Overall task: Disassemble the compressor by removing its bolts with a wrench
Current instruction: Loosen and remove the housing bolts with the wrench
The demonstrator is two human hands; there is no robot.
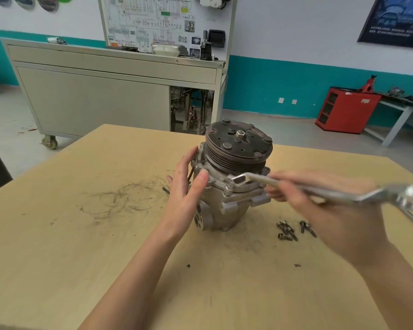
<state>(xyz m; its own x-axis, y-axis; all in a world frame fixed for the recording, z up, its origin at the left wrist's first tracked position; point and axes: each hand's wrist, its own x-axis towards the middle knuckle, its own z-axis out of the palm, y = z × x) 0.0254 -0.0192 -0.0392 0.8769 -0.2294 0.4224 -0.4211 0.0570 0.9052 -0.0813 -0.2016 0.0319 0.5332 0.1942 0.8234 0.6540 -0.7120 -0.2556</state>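
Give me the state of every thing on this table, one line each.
Compressor: upright on the table, pulley up, not yet apart.
Left hand: open, fingers straight, against the compressor's side.
Right hand: grips the wrench, blurred.
Wrench: end at a flange bolt; whether seated, unclear.
Flange bolt: in place.
Loose bolts: out, lying on the table right of the compressor.
Table: smudged with dark marks.

**Compressor upright, wrench at its flange**

The grey metal compressor (224, 201) is standing upright on the table (81, 234), its dark grooved pulley (239, 148) facing up. I am holding the wrench (262, 179) nearly level in my right hand (329, 210), its end resting at a flange bolt (229, 186). Loose bolts (293, 231) are lying clustered just right of the body.
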